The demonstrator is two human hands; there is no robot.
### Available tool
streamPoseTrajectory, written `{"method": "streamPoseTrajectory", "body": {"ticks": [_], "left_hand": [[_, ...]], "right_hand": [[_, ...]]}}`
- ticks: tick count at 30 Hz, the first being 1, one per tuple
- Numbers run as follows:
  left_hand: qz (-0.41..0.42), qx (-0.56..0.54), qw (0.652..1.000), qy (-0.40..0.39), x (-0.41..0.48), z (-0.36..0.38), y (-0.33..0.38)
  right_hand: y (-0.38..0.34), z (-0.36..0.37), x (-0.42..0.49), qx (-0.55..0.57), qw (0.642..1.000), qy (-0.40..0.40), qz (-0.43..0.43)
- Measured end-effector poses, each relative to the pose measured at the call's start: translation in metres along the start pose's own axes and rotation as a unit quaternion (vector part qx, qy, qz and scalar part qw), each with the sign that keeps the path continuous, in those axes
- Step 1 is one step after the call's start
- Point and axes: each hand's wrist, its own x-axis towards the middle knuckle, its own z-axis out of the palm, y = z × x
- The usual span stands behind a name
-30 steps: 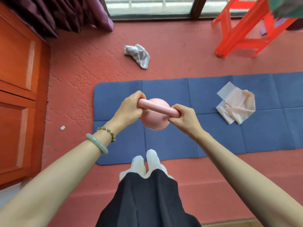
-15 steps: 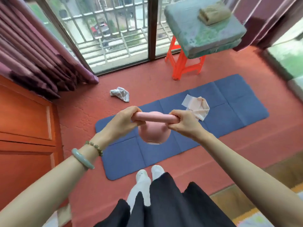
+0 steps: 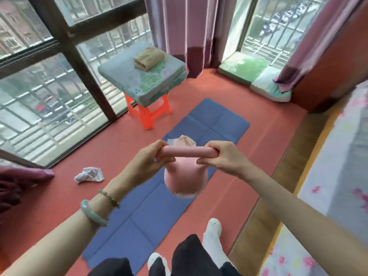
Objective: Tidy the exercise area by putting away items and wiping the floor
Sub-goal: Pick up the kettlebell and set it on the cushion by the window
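Note:
A pink kettlebell [image 3: 184, 177] hangs in the air above the blue exercise mat [image 3: 151, 208]. My left hand [image 3: 148, 162] grips the left end of its handle and my right hand [image 3: 223, 158] grips the right end. A pale pink cloth [image 3: 184, 141] lies on the mat, mostly hidden behind the handle. A white rag [image 3: 89, 174] lies crumpled on the red floor, left of the mat.
An orange plastic stool [image 3: 148, 113] with folded grey-green cushions and a beige cloth on top stands by the window beyond the mat. More cushions [image 3: 256, 76] lie in the far right corner. A bed edge [image 3: 328, 186] runs along the right. My feet [image 3: 213, 230] stand at the mat's near end.
The kettlebell has stayed in both hands, lifted off the mat. My view has swung to the right, bringing the stool, corner cushions and bed into sight.

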Motion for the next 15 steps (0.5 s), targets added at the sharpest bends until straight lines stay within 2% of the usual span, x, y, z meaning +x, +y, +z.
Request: {"method": "streamPoseTrajectory", "body": {"ticks": [6, 15], "left_hand": [[0.06, -0.006, 0.998, -0.024, 0.103, 0.063, 0.071], [0.107, -0.016, 0.992, -0.069, 0.255, 0.13, 0.155]], "right_hand": [[0.066, -0.111, 0.004, -0.006, 0.998, 0.055, 0.027], [0.138, -0.254, 0.026, 0.001, 0.989, 0.134, 0.057]]}}
